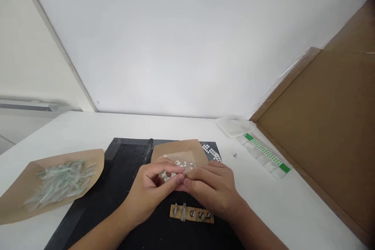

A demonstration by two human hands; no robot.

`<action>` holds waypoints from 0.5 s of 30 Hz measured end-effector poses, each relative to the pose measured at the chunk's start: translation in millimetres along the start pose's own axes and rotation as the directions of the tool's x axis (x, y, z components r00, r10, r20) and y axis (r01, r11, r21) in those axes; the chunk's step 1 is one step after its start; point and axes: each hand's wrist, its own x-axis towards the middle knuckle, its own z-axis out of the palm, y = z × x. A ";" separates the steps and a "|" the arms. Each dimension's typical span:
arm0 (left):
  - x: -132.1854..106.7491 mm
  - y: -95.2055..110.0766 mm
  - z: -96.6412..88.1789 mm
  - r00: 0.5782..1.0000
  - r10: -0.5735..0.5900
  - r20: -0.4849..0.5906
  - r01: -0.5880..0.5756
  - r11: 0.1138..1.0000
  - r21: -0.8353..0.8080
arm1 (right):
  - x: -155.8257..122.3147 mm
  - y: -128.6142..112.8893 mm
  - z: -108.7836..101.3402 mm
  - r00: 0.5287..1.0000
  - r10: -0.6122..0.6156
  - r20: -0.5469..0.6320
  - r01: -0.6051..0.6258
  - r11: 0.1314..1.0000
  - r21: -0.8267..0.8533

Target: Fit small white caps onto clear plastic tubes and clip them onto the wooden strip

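Close work above the black mat (pixel 152 238)

Watching from my end through the head camera, I saw the left hand (pixel 155 187) and the right hand (pixel 212 185) brought together, fingers curled, their thumbs and fingertips meeting at the middle. Whatever might have been pinched there was hidden, so I could not tell whether either one gripped anything. Just beyond the fingers I had the white pieces (pixel 184 164), scattered on clear film over a sheet of brown paper (pixel 175 148), partly covered by the knuckles. Nearer the wearer, below the hands, the tan strip (pixel 196 220) lay on the mat, carrying shiny metal parts and at least one clear piece. Off to the left I noted greenish clear pieces (pixel 68 179) heaped on another brown paper (pixel 17 199). To the right, small metal bits (pixel 235 155) sat on the white table (pixel 249 199), near a green-and-white strip (pixel 266 152).
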 end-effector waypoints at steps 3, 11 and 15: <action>-0.8 -1.1 0.3 1.000 0.014 0.010 -0.015 0.997 0.070 | -1.4 0.5 1.6 0.999 0.034 0.003 -0.034 0.999 0.036; -0.9 2.1 1.5 0.997 -0.049 0.059 0.049 0.999 0.012 | -4.9 2.0 11.7 0.965 0.250 -0.078 -0.232 0.955 0.186; 0.2 5.9 -0.7 0.997 -0.057 0.060 0.057 0.998 0.000 | -4.6 -0.3 11.1 0.958 0.280 -0.052 -0.264 0.942 0.206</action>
